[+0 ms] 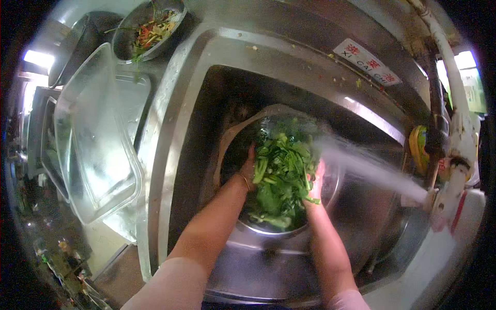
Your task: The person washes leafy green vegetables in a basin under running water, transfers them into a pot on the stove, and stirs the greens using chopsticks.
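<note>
A bunch of leafy green vegetables is gathered between my two hands over a round metal basin inside a deep stainless steel sink. My left hand presses on the left side of the greens, its fingers partly hidden, with a thin bracelet at the wrist. On the opposite side, my right hand grips the stems and leaves. A stream of water sprays from the tap at the right and strikes near the greens and my right hand.
Clear plastic tubs lean at the left of the sink. Behind them is a bowl of mixed scraps. A sign with writing is fixed to the back wall. A white pipe runs down at the right. Food bits lie along the sink's back ledge.
</note>
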Action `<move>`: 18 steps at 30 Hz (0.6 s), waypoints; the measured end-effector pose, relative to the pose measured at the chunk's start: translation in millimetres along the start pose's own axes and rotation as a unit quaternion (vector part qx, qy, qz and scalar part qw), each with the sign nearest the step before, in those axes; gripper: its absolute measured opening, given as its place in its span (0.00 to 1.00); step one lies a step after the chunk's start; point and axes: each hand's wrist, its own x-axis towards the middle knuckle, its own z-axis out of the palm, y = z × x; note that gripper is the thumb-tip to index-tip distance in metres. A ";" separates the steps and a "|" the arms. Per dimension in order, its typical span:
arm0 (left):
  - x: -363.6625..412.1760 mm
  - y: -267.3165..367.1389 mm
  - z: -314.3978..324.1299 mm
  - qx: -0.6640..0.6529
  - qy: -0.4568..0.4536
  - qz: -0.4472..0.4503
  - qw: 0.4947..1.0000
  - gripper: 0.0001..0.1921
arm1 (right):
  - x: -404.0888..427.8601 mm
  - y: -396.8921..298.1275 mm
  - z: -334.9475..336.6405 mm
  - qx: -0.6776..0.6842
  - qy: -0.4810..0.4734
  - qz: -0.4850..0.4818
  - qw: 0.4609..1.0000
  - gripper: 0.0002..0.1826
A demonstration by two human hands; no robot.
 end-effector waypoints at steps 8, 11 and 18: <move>-18.7 -13.0 37.4 -0.071 -0.223 0.049 0.971 0.27 | 21.0 32.0 -12.3 0.493 -0.049 0.323 0.806 0.23; -78.4 -5.5 28.1 -0.042 -0.161 0.096 0.981 0.25 | 16.0 -16.7 16.9 0.687 -0.301 0.293 0.592 0.23; -145.5 -27.3 99.7 -0.046 0.003 0.274 0.961 0.18 | 44.1 -67.2 -47.1 0.042 -0.273 0.066 0.959 0.27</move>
